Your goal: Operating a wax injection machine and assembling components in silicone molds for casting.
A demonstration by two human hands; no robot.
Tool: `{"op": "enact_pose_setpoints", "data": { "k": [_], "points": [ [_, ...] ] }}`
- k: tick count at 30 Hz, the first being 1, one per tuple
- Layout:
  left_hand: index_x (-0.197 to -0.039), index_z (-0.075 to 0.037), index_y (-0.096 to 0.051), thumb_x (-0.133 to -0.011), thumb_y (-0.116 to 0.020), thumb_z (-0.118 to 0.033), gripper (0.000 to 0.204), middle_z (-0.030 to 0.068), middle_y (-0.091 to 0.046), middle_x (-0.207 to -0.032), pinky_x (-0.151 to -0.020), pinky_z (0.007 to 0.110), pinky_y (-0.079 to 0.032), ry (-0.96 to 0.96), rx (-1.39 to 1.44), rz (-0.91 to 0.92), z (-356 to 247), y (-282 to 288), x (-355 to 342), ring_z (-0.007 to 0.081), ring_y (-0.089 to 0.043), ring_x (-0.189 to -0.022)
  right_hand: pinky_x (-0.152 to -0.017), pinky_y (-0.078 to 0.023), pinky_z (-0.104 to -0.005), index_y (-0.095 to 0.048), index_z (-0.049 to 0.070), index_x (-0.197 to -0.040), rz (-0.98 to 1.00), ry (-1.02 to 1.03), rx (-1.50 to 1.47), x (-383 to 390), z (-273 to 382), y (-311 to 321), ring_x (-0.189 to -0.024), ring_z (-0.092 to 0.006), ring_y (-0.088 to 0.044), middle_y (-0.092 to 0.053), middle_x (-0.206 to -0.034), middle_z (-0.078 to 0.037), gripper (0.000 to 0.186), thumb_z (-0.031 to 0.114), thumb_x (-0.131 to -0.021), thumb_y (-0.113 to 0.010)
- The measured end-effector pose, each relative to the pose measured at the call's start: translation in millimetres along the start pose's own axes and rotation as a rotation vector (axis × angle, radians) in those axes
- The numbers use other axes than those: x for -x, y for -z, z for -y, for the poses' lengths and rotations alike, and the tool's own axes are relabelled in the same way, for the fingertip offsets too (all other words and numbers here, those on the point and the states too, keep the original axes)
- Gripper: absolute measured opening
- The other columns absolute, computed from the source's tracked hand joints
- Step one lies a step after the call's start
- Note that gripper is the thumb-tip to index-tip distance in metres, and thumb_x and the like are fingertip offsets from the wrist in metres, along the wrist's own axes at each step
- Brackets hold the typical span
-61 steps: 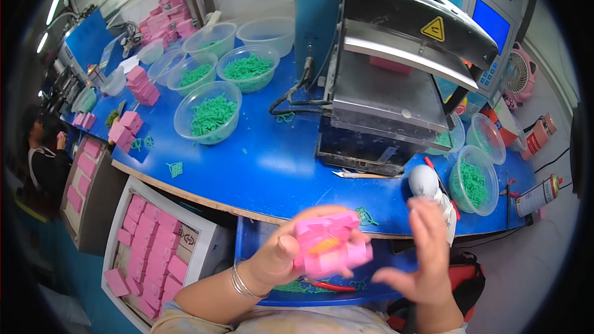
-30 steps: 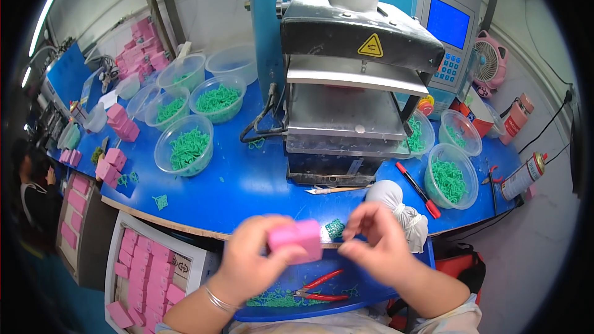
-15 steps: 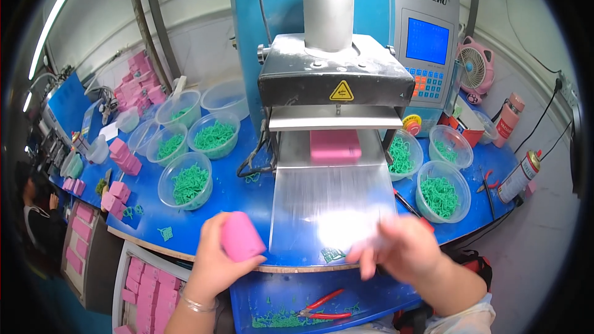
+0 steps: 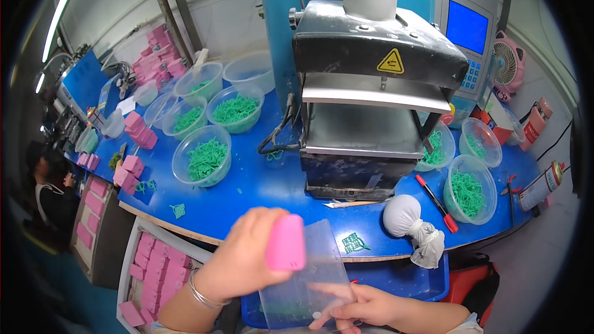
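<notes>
My left hand [image 4: 244, 253] is closed around a pink rounded block [image 4: 286, 242], held up in front of me. Lower right of it, my right hand [image 4: 368, 306] grips a transparent plastic sheet [image 4: 309, 266] by its near right side; its fingers show through the sheet. The sheet is tilted over a blue tray [image 4: 440, 281] below the table edge. Just beyond my hands, a flat green lattice piece [image 4: 354, 244] and a tied grey cloth pouch [image 4: 405, 218] lie on the blue table [image 4: 266, 176]. The press's metal platform [image 4: 362, 130] carries no block.
Ahead stands a press with a raised black head [image 4: 377, 37]. Bowls of green strands [image 4: 202, 159] flank it. Right lie a red-and-black marker [image 4: 437, 203] and a spray can [image 4: 541, 188]. A white-rimmed bin of pink blocks [image 4: 154, 272] is at lower left. Another person [image 4: 52, 192] sits far left.
The pink block on the press platform is gone. The sheet that lay before the press is now in my right hand, uncovering the pouch. My left hand has moved right with a pink block.
</notes>
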State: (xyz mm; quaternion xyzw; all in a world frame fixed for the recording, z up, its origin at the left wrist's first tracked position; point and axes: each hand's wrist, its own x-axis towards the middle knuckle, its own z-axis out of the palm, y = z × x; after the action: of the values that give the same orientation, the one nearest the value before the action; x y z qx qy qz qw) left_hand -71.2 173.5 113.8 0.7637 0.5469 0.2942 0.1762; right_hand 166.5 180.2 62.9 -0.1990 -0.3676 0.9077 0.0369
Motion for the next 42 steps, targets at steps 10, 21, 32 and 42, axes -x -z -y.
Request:
{"op": "enact_pose_setpoints", "data": {
  "k": [10,21,32,42],
  "points": [
    [-0.115,0.004,-0.049,-0.051,-0.082,-0.02,0.076,0.018,-0.048,-0.107,-0.086,0.039,-0.04,0.058,-0.305,-0.286,20.5,-6.2,3.8,0.0332,-0.048,-0.099,-0.057,-0.043,-0.024,-0.015,0.008,-0.14,0.036,-0.022,-0.184,-17.1,-24.5,34.2,-0.064,-0.016,-0.058,-0.051,-0.115,-0.029,0.056,0.01,-0.091,-0.042],
    [-0.108,-0.002,-0.051,-0.049,-0.084,-0.034,0.074,0.0171,-0.049,-0.114,-0.089,0.041,-0.039,-0.043,-0.036,-0.067,44.1,-45.6,-5.3,0.0337,-0.048,-0.104,-0.056,-0.048,-0.0262,-0.04,0.007,-0.125,-0.227,-0.178,0.807,47.0,61.6,2.1,-0.06,-0.016,-0.061,-0.063,-0.086,-0.013,0.039,0.02,-0.09,-0.049],
    [-0.109,-0.001,-0.047,-0.06,-0.074,-0.045,0.071,0.0202,-0.048,-0.11,-0.088,0.04,-0.039,-0.052,0.006,-0.119,35.2,-50.3,-10.8,0.0348,-0.048,-0.102,-0.097,-0.034,-0.0431,-0.057,0.003,-0.096,-1.506,0.575,1.869,107.1,174.1,107.0,-0.122,-0.0343,-0.036,-0.037,-0.133,-0.02,0.023,0.018,-0.079,-0.061],
    [-0.108,-0.001,-0.047,-0.057,-0.076,-0.038,0.069,0.0198,-0.048,-0.11,-0.089,0.041,-0.038,-0.029,-0.028,-0.108,39.1,-50.7,-4.8,0.0347,-0.047,-0.102,-0.097,-0.029,-0.0476,-0.058,0.002,-0.09,-1.564,0.478,2.136,97.0,210.6,168.9,-0.124,-0.0365,-0.033,-0.032,-0.138,-0.018,0.024,0.021,-0.075,-0.063]
  ]
}}
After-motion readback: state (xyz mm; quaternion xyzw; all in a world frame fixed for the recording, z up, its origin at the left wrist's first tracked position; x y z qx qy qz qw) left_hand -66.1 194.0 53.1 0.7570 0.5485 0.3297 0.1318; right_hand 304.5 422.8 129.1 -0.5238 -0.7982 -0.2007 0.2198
